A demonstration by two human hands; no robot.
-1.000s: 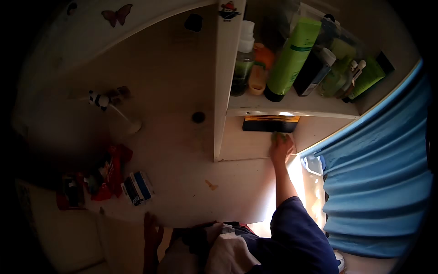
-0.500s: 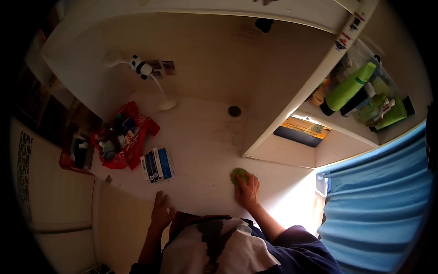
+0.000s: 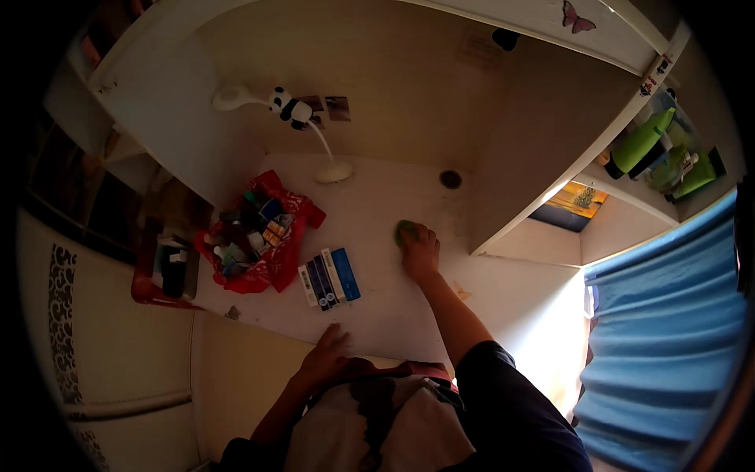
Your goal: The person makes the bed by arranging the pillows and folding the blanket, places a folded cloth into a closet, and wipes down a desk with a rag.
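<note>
My right hand (image 3: 422, 253) is closed over a round green sponge (image 3: 405, 232), pressed to the white desktop (image 3: 377, 204) right of its middle. The fingers cover part of the sponge. My left hand (image 3: 325, 354) hovers by the front edge of the desk, fingers apart, holding nothing. Just beyond it several blue and white boxes (image 3: 329, 279) lie side by side. To their left sits a red plastic bag (image 3: 263, 267), its top open on small bottles and packets.
A white lamp (image 3: 334, 171) with a panda figure stands at the back. A round cable hole (image 3: 451, 179) is near the back right. Right of the desk are a shelf with a green tube (image 3: 641, 143) and a blue curtain (image 3: 661, 346). A red basket (image 3: 149, 275) stands at the left.
My right hand has slid the sponge farther back across the desktop, with the arm more stretched out. The left hand stays near the front edge. The whole view has shifted.
</note>
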